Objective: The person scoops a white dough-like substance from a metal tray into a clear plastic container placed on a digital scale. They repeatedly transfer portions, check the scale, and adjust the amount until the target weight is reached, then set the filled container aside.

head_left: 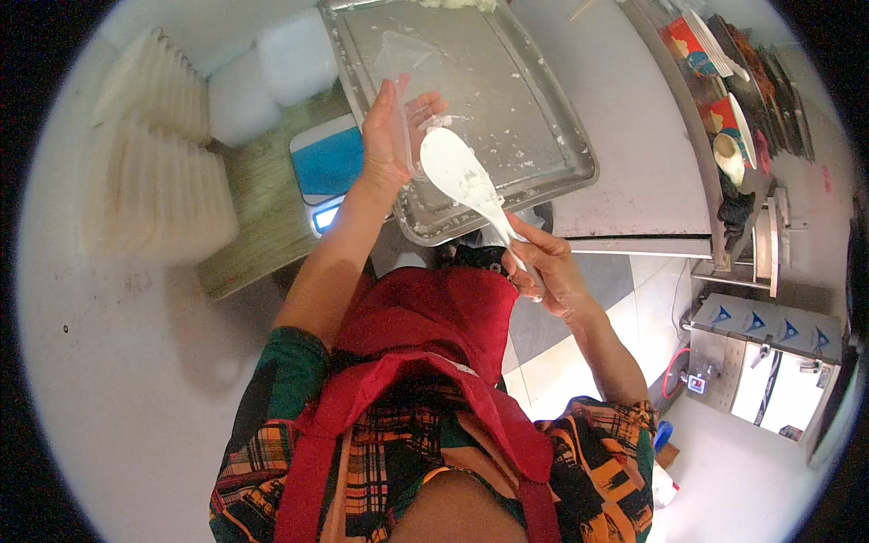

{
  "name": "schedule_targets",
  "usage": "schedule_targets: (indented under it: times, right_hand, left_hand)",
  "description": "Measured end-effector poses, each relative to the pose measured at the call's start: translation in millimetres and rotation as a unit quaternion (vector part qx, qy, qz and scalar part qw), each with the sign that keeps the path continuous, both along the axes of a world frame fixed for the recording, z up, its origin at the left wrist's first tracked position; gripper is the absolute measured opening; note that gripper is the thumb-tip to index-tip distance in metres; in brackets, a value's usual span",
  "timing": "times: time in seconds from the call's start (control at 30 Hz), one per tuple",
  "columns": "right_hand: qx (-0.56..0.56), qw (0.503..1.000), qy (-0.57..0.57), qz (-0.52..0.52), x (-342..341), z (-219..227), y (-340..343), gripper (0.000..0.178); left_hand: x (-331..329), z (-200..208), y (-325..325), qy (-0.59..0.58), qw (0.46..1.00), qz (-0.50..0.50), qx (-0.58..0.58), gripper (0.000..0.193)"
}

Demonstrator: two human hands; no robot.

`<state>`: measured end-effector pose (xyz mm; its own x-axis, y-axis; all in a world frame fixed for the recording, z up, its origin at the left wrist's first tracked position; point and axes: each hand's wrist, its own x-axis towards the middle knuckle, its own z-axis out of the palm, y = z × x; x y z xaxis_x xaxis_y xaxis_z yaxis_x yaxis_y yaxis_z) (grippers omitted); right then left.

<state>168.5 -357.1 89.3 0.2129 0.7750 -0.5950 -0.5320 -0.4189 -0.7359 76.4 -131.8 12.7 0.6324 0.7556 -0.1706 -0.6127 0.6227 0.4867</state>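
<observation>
The left hand point(389, 131), at the near left corner of a shallow metal tray point(484, 81), has its grip around a clear container point(404, 63), thumb on one side and fingers on the other; the container is tipped on its side over the tray. The right hand point(554, 271) has its grip wrapped around the handle of a white spoon point(457, 167), whose broad bowl, flecked with soft white clumps, is just beside the container. A scale point(326, 163) sits left of the tray on a greenish tabletop point(231, 258). The container looks light, thin and flexible, perhaps slippery if smeared, so best held lightly by its side walls. The spoon looks light and stiff, best taken by its clean handle.
</observation>
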Motion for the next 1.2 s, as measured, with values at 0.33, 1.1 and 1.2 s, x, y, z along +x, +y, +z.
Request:
schedule_targets:
  times: [0.33,1.1,1.2]
  right_hand:
    - [-0.034,0.999,0.003,0.024,14.8,13.5,-10.3,0.039]
    - [-0.154,0.383,-0.88,0.234,159.8,-1.3,13.4,0.034]
    - [-0.154,0.369,-0.881,0.253,180.2,-17.3,19.2,0.037]
  left_hand:
    - [6.3,-3.2,9.5,-0.031,0.999,-0.006,-0.022,0.049]
    - [-36.6,-27.4,12.2,-0.087,0.996,-0.013,-0.005,0.079]
    - [-49.2,-44.7,10.0,-0.102,0.994,-0.025,-0.02,0.078]
